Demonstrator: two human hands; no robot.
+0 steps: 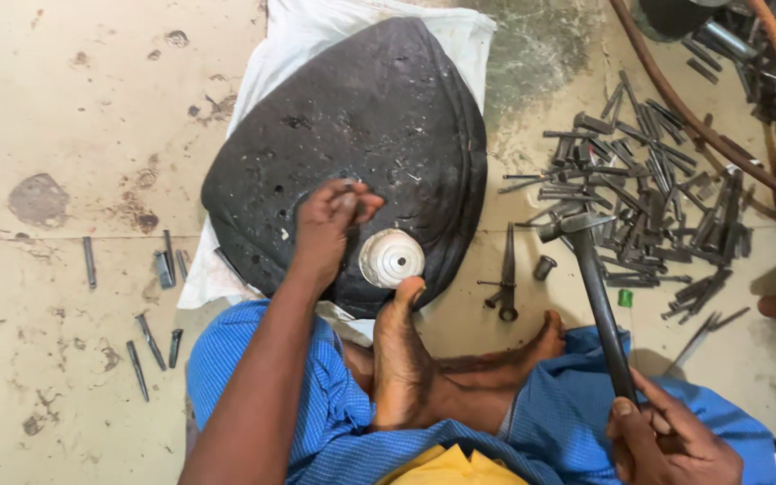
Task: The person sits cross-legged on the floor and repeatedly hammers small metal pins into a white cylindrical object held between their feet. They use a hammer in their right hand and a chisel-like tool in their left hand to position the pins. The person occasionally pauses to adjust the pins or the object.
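My left hand (pixel 330 224) pinches a small metal punch upright against a black rubber sheet (pixel 379 117) that lies on the floor over a white sack (pixel 303 36). My right hand (pixel 666 440) grips the dark handle of a hammer (pixel 590 260), whose head is raised above the floor to the right of the sheet. A white round metal disc (pixel 392 258) sits on the sheet just right of my left hand. My bare foot (pixel 401 350) presses on the sheet's near edge beside the disc.
A heap of several dark metal punches and rods (pixel 648 198) lies on the floor at the right. Loose punches (pixel 150 341) are scattered at the left. A brown hose (pixel 702 126) curves across the top right. A punch tool (pixel 507 278) lies near the sheet.
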